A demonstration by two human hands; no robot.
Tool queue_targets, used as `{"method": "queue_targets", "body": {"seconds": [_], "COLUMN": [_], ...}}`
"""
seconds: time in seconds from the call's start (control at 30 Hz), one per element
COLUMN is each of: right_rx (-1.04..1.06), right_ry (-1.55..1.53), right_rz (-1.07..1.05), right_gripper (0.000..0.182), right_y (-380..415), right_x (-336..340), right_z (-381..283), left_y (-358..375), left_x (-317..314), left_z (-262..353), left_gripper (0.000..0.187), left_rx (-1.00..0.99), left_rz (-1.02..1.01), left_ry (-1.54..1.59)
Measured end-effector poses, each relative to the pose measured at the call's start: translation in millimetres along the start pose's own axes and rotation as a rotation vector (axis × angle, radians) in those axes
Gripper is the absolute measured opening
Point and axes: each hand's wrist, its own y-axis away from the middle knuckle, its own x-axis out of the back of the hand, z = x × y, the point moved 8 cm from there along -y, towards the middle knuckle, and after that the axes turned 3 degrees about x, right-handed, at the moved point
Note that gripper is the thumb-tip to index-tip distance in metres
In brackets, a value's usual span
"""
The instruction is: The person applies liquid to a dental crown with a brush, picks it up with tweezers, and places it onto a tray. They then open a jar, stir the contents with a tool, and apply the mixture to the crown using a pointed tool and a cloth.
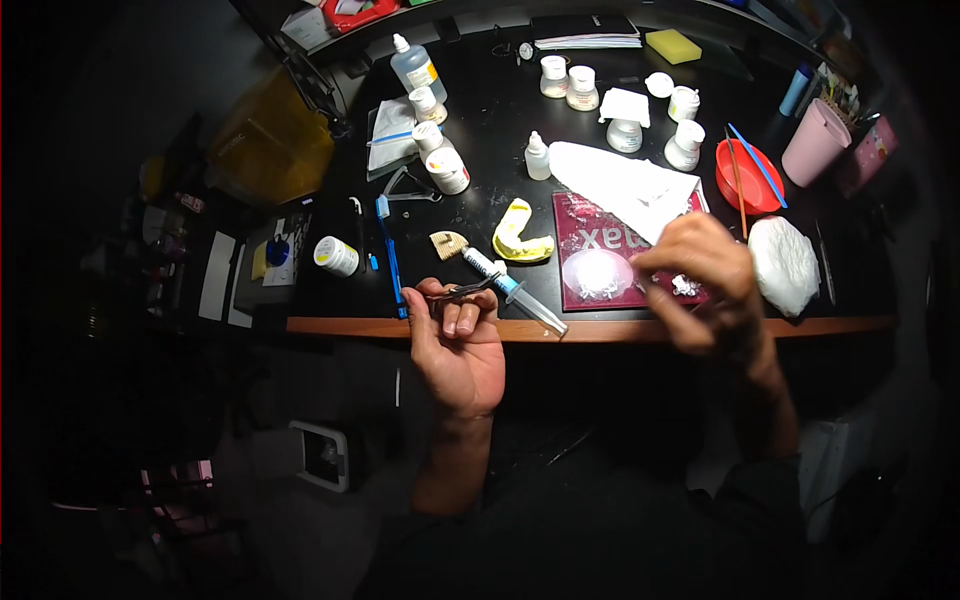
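Observation:
My left hand [462, 350] is raised at the desk's front edge, palm up. Its thumb and fingers are closed on a dark, slender metal tool like forceps [462, 292]; whatever its tip may hold is too small to make out. Over the right side of the dark red mixing plate [572, 225] is my right hand [705, 285], fingers curled, beside the lower corner of a folded white tissue [625, 190]. What its fingers hold, if anything, is hidden. On the plate, a pale round patch [598, 272] carries small white lumps. A syringe [515, 290] lies just beyond my left hand.
A yellowish dental cast [520, 235] stands mid-desk, near a blue toothbrush [389, 255] and a white jar [336, 257]. Several small bottles stand behind. To the right are a red bowl [768, 205] with brushes across it, a white wad [784, 268] and a pink cup [815, 145].

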Motion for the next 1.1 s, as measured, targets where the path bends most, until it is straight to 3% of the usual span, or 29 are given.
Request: {"method": "queue_targets", "body": {"seconds": [0.13, 0.2, 0.33, 0.53, 0.63, 0.67, 0.77, 0.93, 1.1], "right_rx": [-0.071, -0.204, -0.374, -0.301, -0.345, -0.387, -0.524, -0.686, -0.839], "right_ry": [-0.251, -0.36, -0.63, -0.625, -0.691, -0.753, -0.985, -1.148, -1.391], "right_rz": [0.097, 0.139, 0.14, 0.238, 0.246, 0.242, 0.261, 0.145, 0.136], "right_gripper": [0.016, 0.014, 0.017, 0.02, 0.022, 0.022, 0.019, 0.016, 0.022], "right_y": [12, 15, 18, 16, 26, 31, 37, 38, 36], "right_x": [-54, -70, -92, -101, -110, -116, -128, -145, -148], "right_z": [-9, -9, -16, -32, -31, -28, -28, -27, -37], "left_y": [4, 6, 15, 24, 36, 41, 48, 63, 78], "left_x": [-2, -5, -2, -2, -7, -11, 4, 18, -2], "left_z": [-14, -19, -21, -22, -23, -25, -26, -20, -13], "left_gripper": [0.033, 0.036, 0.037, 0.037, 0.036, 0.034, 0.035, 0.047, 0.053], "left_rx": [0.139, 0.213, 0.208, 0.244, 0.101, 0.069, -0.135, -0.439, -0.826], "left_rz": [-0.074, -0.144, -0.097, -0.17, -0.084, -0.2, -0.21, -0.118, -0.23], "left_ry": [0.16, 0.244, 0.23, 0.168, 0.078, 0.065, -0.124, -0.615, -1.441]}}
